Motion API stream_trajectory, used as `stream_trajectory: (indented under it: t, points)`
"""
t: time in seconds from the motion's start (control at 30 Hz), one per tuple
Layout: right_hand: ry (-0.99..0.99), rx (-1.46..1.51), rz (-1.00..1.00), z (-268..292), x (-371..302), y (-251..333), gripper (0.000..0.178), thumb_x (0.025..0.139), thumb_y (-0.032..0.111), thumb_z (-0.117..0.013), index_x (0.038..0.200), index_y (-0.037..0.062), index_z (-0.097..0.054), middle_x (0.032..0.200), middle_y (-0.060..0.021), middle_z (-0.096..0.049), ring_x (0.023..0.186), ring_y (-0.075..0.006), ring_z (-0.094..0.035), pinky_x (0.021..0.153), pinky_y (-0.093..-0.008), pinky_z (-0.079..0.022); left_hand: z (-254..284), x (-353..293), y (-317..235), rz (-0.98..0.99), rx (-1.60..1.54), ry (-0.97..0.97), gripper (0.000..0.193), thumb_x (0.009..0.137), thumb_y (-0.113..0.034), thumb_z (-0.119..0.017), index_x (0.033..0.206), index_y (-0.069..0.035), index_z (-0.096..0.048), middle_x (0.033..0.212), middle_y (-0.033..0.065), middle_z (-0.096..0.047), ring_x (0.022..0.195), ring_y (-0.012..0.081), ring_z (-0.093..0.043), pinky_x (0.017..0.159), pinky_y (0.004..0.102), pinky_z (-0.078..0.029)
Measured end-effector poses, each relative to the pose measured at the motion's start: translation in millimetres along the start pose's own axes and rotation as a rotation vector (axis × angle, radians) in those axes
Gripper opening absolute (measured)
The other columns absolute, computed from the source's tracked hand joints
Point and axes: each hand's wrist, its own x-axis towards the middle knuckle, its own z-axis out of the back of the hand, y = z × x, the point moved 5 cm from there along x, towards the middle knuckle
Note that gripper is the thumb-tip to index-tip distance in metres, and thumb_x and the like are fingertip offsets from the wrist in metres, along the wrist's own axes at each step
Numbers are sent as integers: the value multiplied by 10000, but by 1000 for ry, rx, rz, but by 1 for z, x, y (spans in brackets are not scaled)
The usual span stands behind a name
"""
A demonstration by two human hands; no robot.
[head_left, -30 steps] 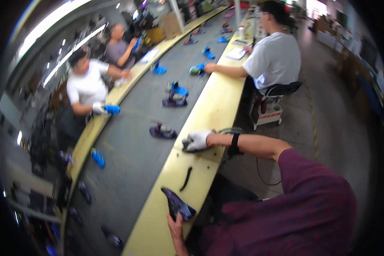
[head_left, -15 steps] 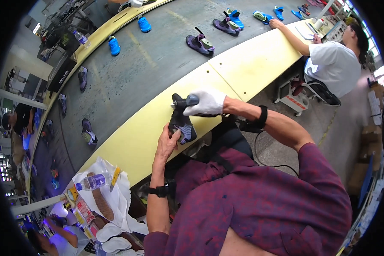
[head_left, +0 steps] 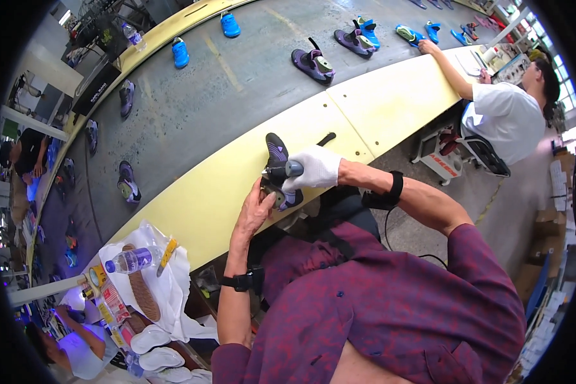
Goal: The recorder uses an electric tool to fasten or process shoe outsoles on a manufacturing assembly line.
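Note:
A dark shoe with purple markings (head_left: 276, 148) lies on the yellow bench edge in front of me, its toe pointing away. My left hand (head_left: 254, 210), bare, is closed on the heel end of the shoe. My right hand (head_left: 317, 168), in a white glove, grips a dark gun-shaped power tool (head_left: 278, 171) with a grey rounded end. The tool's tip points left, over the middle of the shoe, close to my left fingertips. A thin black piece (head_left: 327, 138) shows beyond the glove; what it belongs to is hidden.
A grey conveyor belt (head_left: 192, 96) carries several blue and dark shoes past the yellow bench (head_left: 390, 109). At left, a bottle (head_left: 131, 259), a yellow-handled cutter (head_left: 167, 253) and a sole (head_left: 144, 296) lie on white sheets. A co-worker (head_left: 502, 109) sits at right, reaching to the belt.
The tool has shifted from near the shoe's toe to over its middle. The shoe has turned in my left hand, and more of its purple-marked upper shows. The whole view has swung slightly.

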Motion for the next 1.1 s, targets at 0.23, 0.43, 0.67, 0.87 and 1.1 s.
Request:
stream_trajectory:
  t: [0.23,0.43,0.67,0.87,1.1]
  points:
    - [33,105,-18,3,-17,3,407,847,429,-835,991,54,-772,872,-172,-763,818,-319,-754,759,-405,-571,-4,-3,-10,-29,69,16,714,1023,-188,-621,1656,-45,-322,768,64,-584,651,160,-599,603,320,-511]
    - [34,89,-97,12,-23,-3,413,845,471,-821,984,83,-787,877,-171,-768,805,-345,-753,742,-428,-578,-10,5,-20,-46,72,68,733,1017,-171,-635,1661,-50,-306,828,76,-612,687,160,-599,650,323,-510]
    - [-60,100,-48,14,6,-14,435,817,518,-807,974,112,-801,893,-179,-760,857,-382,-739,748,-460,-570,-10,-11,4,-19,-5,-13,697,1025,-85,-624,1648,-64,-313,1170,77,-658,948,170,-679,721,319,-589]
    - [-28,72,-143,57,-11,-31,440,786,486,-813,973,89,-788,903,-181,-769,859,-372,-741,777,-457,-570,-33,-7,7,-40,136,-188,747,944,-130,-795,1559,26,-402,749,34,-605,628,123,-573,591,263,-502]
    - [-232,-139,-420,127,-23,-154,547,858,513,-778,1149,52,-741,1002,-233,-766,958,-425,-740,853,-490,-580,-34,21,-32,-240,876,103,770,864,-215,-853,1509,1,-493,913,165,-733,816,331,-721,757,433,-563]
